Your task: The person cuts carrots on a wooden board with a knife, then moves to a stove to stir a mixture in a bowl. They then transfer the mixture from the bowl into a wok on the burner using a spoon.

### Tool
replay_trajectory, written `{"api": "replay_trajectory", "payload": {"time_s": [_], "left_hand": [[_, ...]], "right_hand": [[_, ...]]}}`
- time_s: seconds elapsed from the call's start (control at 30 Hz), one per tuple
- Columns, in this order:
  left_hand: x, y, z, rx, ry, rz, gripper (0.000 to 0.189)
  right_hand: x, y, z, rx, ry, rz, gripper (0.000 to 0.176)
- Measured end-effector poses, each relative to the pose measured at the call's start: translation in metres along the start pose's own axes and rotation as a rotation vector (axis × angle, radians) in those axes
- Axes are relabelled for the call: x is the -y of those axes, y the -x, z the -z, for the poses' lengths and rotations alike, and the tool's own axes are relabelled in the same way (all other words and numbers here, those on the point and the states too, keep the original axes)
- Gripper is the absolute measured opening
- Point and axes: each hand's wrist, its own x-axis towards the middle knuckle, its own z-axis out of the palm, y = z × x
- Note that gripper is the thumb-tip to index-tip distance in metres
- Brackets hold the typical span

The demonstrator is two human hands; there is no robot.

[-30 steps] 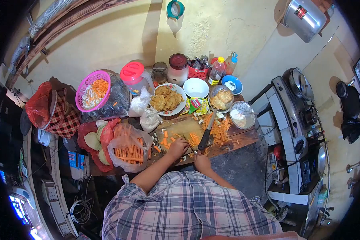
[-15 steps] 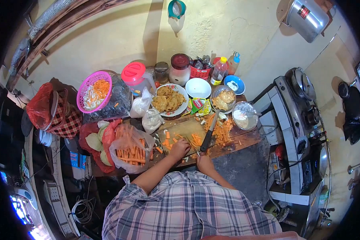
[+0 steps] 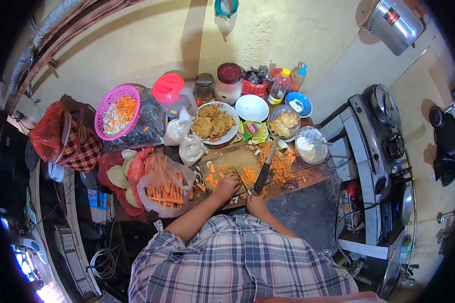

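Note:
My left hand (image 3: 228, 187) presses with bent fingers on carrot at the lower part of the cutting board (image 3: 228, 160). Close to its right, my right hand (image 3: 257, 204) is closed around the handle of a small knife (image 3: 243, 183), whose blade points up between the hands. Cut carrot sticks (image 3: 248, 174) lie just beyond the blade, and orange pieces (image 3: 212, 168) sit farther left on the board. A larger black-handled knife (image 3: 264, 171) rests to the right, beside a heap of cut carrot (image 3: 283, 164).
A clear bag of carrots (image 3: 166, 189) and a red bag of cabbage (image 3: 120, 177) stand left. Behind the board are a plate of fritters (image 3: 232, 132), a white bowl (image 3: 252, 108) and flour bags (image 3: 192, 150). The stove (image 3: 374, 131) is at right.
The small knife's blade stands a little higher and nearer my left hand. My right hand has shifted slightly, while my left hand stays nearly in place.

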Motion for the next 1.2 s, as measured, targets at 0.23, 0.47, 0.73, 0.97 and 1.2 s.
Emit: {"api": "replay_trajectory", "payload": {"time_s": [0.23, 0.47, 0.73, 0.97, 1.2], "left_hand": [[0.003, 0.001, -0.002, 0.034, -0.025, 0.020, 0.011], [0.005, 0.005, -0.006, -0.039, -0.007, -0.020, 0.012], [0.004, 0.006, -0.005, -0.052, 0.024, -0.011, 0.013], [0.002, 0.005, -0.004, -0.073, 0.027, -0.039, 0.012], [-0.001, 0.006, 0.000, -0.044, 0.054, -0.007, 0.014]], "right_hand": [[-0.001, -0.004, -0.006, -0.042, -0.054, 0.006, 0.028], [-0.002, -0.002, 0.002, -0.030, -0.075, 0.042, 0.031], [0.002, 0.000, 0.003, 0.016, -0.058, -0.042, 0.028], [0.003, -0.004, -0.003, -0.047, -0.034, 0.039, 0.028], [0.002, -0.003, -0.007, -0.062, -0.036, 0.014, 0.030]]}}
